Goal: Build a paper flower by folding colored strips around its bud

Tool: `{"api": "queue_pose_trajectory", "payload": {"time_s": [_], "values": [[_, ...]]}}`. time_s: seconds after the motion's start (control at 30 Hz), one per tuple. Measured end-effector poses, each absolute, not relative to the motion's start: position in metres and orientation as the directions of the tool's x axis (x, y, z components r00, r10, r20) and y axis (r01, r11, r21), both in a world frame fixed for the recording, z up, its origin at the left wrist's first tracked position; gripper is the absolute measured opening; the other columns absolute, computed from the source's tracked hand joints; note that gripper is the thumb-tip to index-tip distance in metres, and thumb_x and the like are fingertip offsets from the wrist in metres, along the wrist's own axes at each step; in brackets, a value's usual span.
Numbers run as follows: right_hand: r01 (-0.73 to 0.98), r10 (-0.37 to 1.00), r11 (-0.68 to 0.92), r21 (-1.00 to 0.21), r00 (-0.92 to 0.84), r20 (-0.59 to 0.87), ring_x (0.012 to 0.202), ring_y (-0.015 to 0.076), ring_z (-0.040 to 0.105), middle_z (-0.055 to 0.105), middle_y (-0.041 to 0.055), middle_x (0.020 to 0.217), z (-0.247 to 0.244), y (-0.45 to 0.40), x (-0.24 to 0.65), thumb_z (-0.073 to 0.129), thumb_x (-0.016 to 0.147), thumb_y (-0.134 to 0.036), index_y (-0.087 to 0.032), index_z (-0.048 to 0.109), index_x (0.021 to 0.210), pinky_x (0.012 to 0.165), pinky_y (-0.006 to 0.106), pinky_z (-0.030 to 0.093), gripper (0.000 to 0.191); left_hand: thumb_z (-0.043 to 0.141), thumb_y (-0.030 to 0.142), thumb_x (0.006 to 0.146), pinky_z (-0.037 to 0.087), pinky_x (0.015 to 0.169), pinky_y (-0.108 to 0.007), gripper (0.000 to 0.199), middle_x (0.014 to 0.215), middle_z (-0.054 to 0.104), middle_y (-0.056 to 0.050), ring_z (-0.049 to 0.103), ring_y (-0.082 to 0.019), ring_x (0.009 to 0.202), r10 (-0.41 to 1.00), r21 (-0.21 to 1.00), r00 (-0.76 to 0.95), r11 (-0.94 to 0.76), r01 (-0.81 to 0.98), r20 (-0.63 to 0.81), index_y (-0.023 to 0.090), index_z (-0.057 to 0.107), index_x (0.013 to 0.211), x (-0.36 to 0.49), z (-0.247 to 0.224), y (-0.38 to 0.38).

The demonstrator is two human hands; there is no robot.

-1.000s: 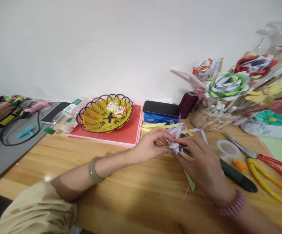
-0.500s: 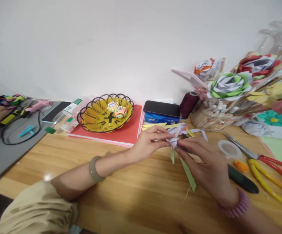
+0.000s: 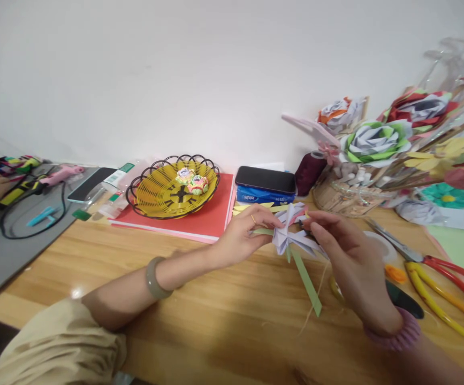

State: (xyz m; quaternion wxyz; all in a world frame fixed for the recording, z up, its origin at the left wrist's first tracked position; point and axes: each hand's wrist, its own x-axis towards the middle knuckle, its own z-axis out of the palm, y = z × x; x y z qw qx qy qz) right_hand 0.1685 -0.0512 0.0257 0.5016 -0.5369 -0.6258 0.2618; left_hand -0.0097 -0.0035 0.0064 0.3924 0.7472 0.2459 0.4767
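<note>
Toward the right of the wooden worktop [image 3: 199,315], about midway between its near and far edges, two bare hands meet at a small piece of white folded paper [image 3: 282,239] whose pointed folds fan outward. The left hand [image 3: 250,232] has its thumb and fingers clamped on the paper's left side. The right hand [image 3: 350,264] is beside the right side, thumb and forefinger almost meeting by a tiny yellow scrap [image 3: 306,214]; whether they grip anything is too blurred to tell. A pale green strip [image 3: 307,283] slants from below the paper toward the near edge.

To do this shaping well, the left pinch probably ought to be firm at the centre, where the folds gather, yet light enough not to crush them. The right fingers would do best to take one fold at a time by its tip, drawing gently along the crease, since thin paper is likely to tear or spring open if tugged sideways. Leaving the green strip free of the palm should help.

Toward the far edge lie a yellow basket [image 3: 151,200] and a blue packet [image 3: 264,195]; to the right are red-handled scissors [image 3: 410,248].
</note>
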Motion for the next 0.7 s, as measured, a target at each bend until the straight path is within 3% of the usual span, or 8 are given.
{"api": "queue_pose_trajectory", "payload": {"time_s": [0.17, 0.27, 0.37, 0.5, 0.7], "values": [[0.499, 0.955, 0.282, -0.819, -0.066, 0.289, 0.083, 0.0226, 0.063, 0.068, 0.0046, 0.09, 0.026, -0.049, 0.167, 0.06, 0.077, -0.039, -0.023, 0.063, 0.088, 0.076, 0.039, 0.05, 0.02, 0.051, 0.006, 0.071, 0.044, 0.083, -0.031, 0.025, 0.089, 0.055, -0.004, 0.054, -0.015, 0.09, 0.658, 0.728, 0.48, -0.683, 0.058, 0.58, 0.019, 0.062, 0.088, -0.013, 0.008, -0.005], [0.535, 0.947, 0.303, -0.789, -0.075, 0.312, 0.074, 0.0209, 0.064, 0.069, 0.0037, 0.082, 0.026, -0.05, 0.166, 0.06, 0.077, -0.036, -0.023, 0.064, 0.083, 0.071, 0.036, 0.052, 0.016, 0.05, 0.005, 0.069, 0.044, 0.085, -0.033, 0.029, 0.092, 0.057, -0.005, 0.055, -0.016, 0.091, 0.668, 0.78, 0.531, -0.625, 0.02, 0.521, 0.019, 0.062, 0.091, -0.014, 0.009, -0.006], [0.594, 0.916, 0.371, -0.714, -0.107, 0.387, 0.071, 0.0204, 0.065, 0.07, 0.0038, 0.08, 0.024, -0.05, 0.165, 0.059, 0.078, -0.032, -0.021, 0.064, 0.084, 0.066, 0.035, 0.053, 0.013, 0.05, 0.013, 0.075, 0.047, 0.08, -0.032, 0.019, 0.092, 0.06, -0.008, 0.058, -0.017, 0.089, 0.732, 0.869, 0.516, -0.493, -0.051, 0.446, 0.015, 0.06, 0.092, -0.012, 0.011, -0.007], [0.684, 0.762, 0.559, -0.468, -0.203, 0.614, 0.073, 0.0194, 0.066, 0.069, 0.0055, 0.083, 0.019, -0.05, 0.164, 0.058, 0.079, -0.023, -0.02, 0.062, 0.089, 0.064, 0.032, 0.054, 0.011, 0.064, 0.021, 0.071, 0.048, 0.08, -0.03, 0.024, 0.093, 0.064, -0.009, 0.06, -0.017, 0.089, 0.787, 0.848, 0.426, -0.524, 0.08, 0.447, 0.013, 0.06, 0.094, -0.008, 0.01, -0.01], [0.762, 0.516, 0.64, -0.1, -0.329, 0.791, 0.078, 0.0201, 0.067, 0.071, 0.0079, 0.087, 0.018, -0.056, 0.164, 0.063, 0.076, -0.014, -0.019, 0.062, 0.097, 0.07, 0.033, 0.055, 0.021, 0.058, 0.017, 0.078, 0.052, 0.076, -0.028, 0.015, 0.086, 0.07, -0.008, 0.063, -0.014, 0.084, 0.566, 0.554, 0.372, -0.819, 0.15, 0.736, 0.013, 0.063, 0.091, -0.008, 0.012, -0.017]]}}
